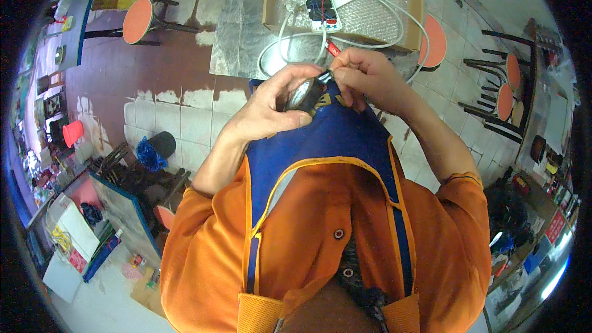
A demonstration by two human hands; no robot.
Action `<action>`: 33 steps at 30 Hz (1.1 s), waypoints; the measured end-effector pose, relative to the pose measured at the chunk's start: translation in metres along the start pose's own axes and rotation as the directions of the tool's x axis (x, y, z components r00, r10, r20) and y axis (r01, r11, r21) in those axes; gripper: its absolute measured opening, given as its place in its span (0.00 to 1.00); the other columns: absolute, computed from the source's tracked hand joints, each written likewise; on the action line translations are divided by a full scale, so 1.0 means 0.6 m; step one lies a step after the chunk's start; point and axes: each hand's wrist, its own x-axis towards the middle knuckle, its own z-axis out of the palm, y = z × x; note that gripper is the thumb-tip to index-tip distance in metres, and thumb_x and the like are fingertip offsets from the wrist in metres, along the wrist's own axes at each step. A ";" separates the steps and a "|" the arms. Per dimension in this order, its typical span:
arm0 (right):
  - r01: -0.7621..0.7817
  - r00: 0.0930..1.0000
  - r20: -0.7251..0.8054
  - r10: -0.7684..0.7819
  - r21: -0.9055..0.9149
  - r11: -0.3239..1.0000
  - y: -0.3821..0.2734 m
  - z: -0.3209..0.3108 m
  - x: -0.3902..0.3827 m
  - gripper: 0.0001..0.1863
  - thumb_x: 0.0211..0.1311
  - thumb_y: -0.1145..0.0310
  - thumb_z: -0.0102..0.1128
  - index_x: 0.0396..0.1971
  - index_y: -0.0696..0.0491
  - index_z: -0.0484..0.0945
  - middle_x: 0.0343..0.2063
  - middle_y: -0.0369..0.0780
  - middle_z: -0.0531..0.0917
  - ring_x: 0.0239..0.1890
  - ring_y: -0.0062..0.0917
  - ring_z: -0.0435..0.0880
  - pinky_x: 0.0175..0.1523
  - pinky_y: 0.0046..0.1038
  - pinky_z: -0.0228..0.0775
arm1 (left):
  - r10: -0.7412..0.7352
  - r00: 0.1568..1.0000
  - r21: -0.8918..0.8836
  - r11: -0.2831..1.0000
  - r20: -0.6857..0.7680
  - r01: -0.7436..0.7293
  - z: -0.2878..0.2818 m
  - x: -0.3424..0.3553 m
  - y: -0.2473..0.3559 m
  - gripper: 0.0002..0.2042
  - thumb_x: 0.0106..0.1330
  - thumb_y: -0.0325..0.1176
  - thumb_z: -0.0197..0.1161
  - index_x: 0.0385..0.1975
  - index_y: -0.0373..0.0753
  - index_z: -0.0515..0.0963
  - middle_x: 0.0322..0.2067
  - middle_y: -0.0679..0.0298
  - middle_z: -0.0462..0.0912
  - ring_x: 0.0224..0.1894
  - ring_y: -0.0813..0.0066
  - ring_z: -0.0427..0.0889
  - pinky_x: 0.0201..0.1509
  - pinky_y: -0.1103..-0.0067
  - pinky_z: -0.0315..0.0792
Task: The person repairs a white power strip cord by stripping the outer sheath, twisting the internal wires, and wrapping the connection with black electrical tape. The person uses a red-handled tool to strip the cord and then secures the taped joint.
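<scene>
Left grip (270,108) half-hides dark round object (306,94); right grip (366,78): contents unclear.

Floor (146,116) noted as pale square tiles; red-brown stretch (154,55) to my left, edges ragged. Grey marbled table (237,18) ahead. Round orange seat (137,20) on dark legs, left of it; orange-seated chairs (505,101) at right. Bright light (557,280) lower right.
</scene>
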 end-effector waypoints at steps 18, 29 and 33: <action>0.165 0.986 0.047 -0.158 -0.245 0.955 0.039 0.020 -0.009 0.07 0.70 0.65 0.58 0.35 0.52 0.75 0.21 0.30 0.75 0.22 0.11 0.71 0.25 0.17 0.62 | -0.097 0.994 0.358 0.927 -0.051 0.109 0.009 0.007 0.003 0.28 0.60 0.30 0.70 0.61 0.33 0.70 0.53 0.58 0.77 0.58 0.68 0.75 0.64 0.74 0.67; 0.094 0.981 -0.188 -0.052 0.223 0.970 0.087 0.033 -0.018 0.09 0.69 0.63 0.56 0.31 0.51 0.73 0.19 0.31 0.73 0.19 0.12 0.68 0.23 0.17 0.55 | -0.090 0.995 -0.146 0.986 -0.053 0.081 0.002 0.003 -0.011 0.35 0.55 0.36 0.73 0.62 0.31 0.67 0.56 0.58 0.76 0.60 0.68 0.74 0.65 0.73 0.67; -0.033 0.993 -0.103 0.049 0.149 0.988 0.062 0.005 -0.037 0.09 0.70 0.62 0.56 0.39 0.53 0.75 0.22 0.33 0.76 0.20 0.12 0.71 0.21 0.16 0.56 | -0.064 0.998 -0.053 0.997 -0.024 0.062 -0.003 0.000 -0.006 0.36 0.55 0.29 0.72 0.65 0.33 0.64 0.58 0.58 0.73 0.63 0.68 0.71 0.70 0.72 0.62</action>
